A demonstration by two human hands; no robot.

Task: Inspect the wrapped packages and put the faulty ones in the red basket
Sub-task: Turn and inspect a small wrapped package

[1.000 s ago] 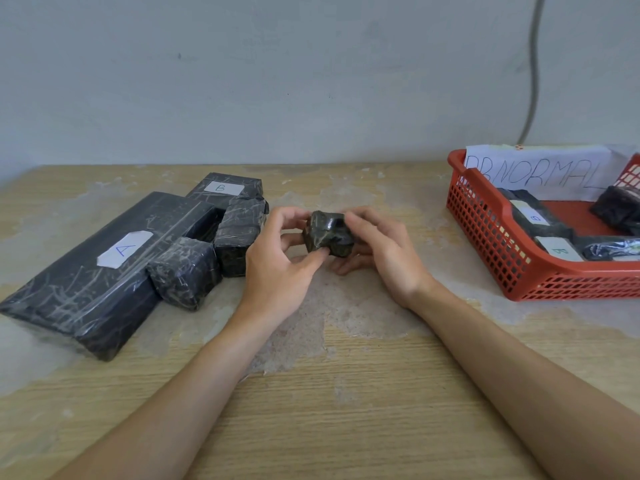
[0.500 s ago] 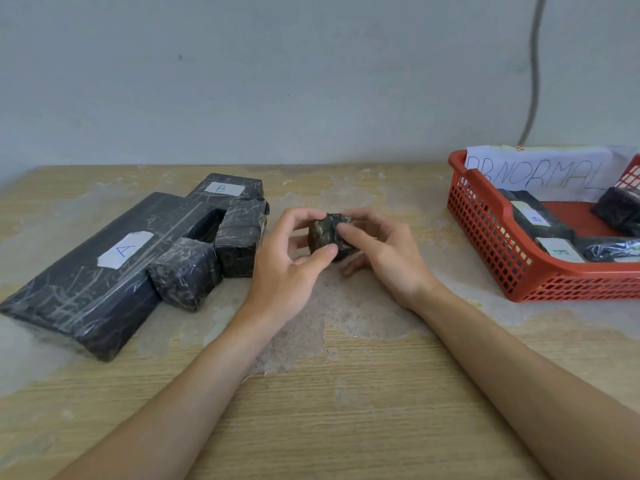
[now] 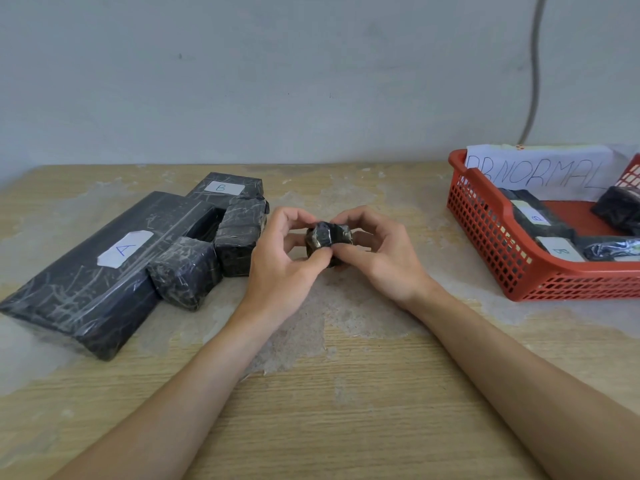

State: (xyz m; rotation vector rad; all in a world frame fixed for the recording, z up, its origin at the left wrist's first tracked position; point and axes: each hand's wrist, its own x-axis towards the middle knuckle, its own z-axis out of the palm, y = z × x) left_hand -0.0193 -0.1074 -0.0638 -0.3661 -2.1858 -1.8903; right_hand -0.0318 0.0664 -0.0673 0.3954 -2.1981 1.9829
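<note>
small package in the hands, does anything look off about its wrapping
Yes. The small package, pinched between the left hand and right hand, looks lumpy, with tan patches on its dark wrap. Whether that is a tear cannot be told.

2 bare hands, the left hand (image 3: 280,265) and right hand (image 3: 388,261); left forearm (image 3: 180,393) and right forearm (image 3: 519,372) equally uncovered.

- i see only the top of the small package (image 3: 328,237); the left hand (image 3: 277,268) and right hand (image 3: 384,258) cover its sides and underside.
- the red basket (image 3: 485,220) runs off the right edge, as does a dark parcel (image 3: 620,209) inside it.
- the paper sign (image 3: 540,171) loses its first letters behind the basket rim.
- the bottom edge cuts both forearms.
</note>
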